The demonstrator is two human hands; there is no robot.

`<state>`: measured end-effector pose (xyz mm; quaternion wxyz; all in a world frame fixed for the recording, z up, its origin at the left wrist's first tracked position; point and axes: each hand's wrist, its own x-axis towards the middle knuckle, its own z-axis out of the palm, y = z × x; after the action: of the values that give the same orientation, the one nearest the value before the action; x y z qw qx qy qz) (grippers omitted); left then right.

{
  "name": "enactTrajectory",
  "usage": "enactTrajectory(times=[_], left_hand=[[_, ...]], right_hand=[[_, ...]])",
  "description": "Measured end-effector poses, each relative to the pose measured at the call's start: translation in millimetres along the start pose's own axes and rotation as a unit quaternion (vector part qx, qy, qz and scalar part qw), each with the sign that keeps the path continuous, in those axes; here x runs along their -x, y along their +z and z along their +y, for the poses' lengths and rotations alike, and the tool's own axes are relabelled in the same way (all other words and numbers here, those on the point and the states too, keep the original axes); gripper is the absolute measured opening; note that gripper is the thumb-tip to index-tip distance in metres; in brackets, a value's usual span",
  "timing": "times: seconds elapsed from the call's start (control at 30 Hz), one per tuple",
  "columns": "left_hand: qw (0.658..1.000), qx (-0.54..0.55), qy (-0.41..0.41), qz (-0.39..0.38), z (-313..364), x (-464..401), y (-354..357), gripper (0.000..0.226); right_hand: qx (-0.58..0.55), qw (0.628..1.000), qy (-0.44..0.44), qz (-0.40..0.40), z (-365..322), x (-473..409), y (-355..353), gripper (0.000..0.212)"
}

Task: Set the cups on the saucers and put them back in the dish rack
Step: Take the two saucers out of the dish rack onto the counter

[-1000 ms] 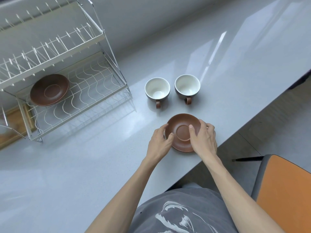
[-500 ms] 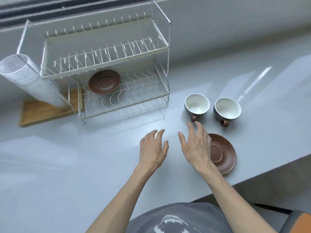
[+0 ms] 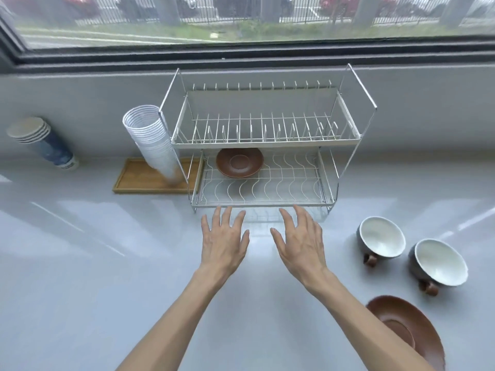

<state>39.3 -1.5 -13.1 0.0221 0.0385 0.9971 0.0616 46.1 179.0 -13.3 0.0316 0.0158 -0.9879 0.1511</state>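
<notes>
1. Your left hand point(image 3: 223, 241) hovers over the counter point(image 3: 80, 277), palm down, fingers spread wide, holding nothing.
2. Your right hand point(image 3: 300, 242) sits just beside it, also palm down with fingers spread wide and nothing in its grasp.
3. Both sets of fingertips reach near the front edge of the rack point(image 3: 263, 145), which stands straight ahead of you against the wall below the window point(image 3: 241, 20).
4. One saucer point(image 3: 239, 162) lies on the rack's lower tier, toward its left rear; the upper tier holds nothing.
5. The second saucer point(image 3: 409, 328) lies flat on the counter at your lower right, partly hidden by your right forearm.
6. Two cups sit upright on the counter to the right of the rack, beyond that saucer: the left cup point(image 3: 381, 236) and the right cup point(image 3: 439, 262), close together, each with its brown handle turned toward you.
7. Neither cup touches a saucer.
8. Left of the rack, a stack of white cups point(image 3: 152, 140) leans on a wooden tray point(image 3: 139, 180).
9. Farther left, a stack of blue paper cups point(image 3: 44, 141) leans on the counter near the wall.
</notes>
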Motion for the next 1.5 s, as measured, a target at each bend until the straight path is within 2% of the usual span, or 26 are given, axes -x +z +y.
enactTrajectory(times=[0.23,0.67,0.83,0.93,1.07,1.23,1.27,1.37,1.4,1.5], left_hand=[[0.999,0.021,-0.041,0.012,-20,-46,-6,0.054],[0.995,0.071,-0.059,0.039,-36,-136,0,0.054],[0.993,0.068,-0.080,0.055,-45,-169,0,0.041],[0.989,0.103,-0.099,0.040,-48,-185,-1,0.048],[0.977,0.167,-0.126,0.040,-48,-201,-3,0.047],[0.932,0.314,-0.178,0.028,-46,-216,-3,0.060],[0.914,0.358,-0.186,0.027,-47,-217,-2,0.061],[0.833,0.500,-0.238,0.012,-50,-225,1,0.068],[0.816,0.518,-0.254,0.007,-51,-227,1,0.071],[0.796,0.540,-0.275,0.005,-51,-231,2,0.072]], right_hand=[[0.017,0.999,-0.028,-0.010,-9,-60,2,0.052],[-0.002,0.999,-0.032,-0.026,-29,-152,29,0.054],[-0.010,0.999,-0.037,-0.023,-37,-188,38,0.047],[-0.024,0.999,-0.033,-0.026,-38,-206,45,0.051],[-0.048,0.998,-0.008,-0.044,-39,-224,51,0.053],[-0.089,0.990,0.043,-0.098,-43,-244,56,0.064],[-0.108,0.987,0.054,-0.107,-44,-246,56,0.064],[-0.189,0.972,0.088,-0.112,-46,-251,50,0.061],[-0.206,0.967,0.094,-0.116,-46,-251,47,0.060],[-0.233,0.957,0.098,-0.143,-48,-252,39,0.062]])
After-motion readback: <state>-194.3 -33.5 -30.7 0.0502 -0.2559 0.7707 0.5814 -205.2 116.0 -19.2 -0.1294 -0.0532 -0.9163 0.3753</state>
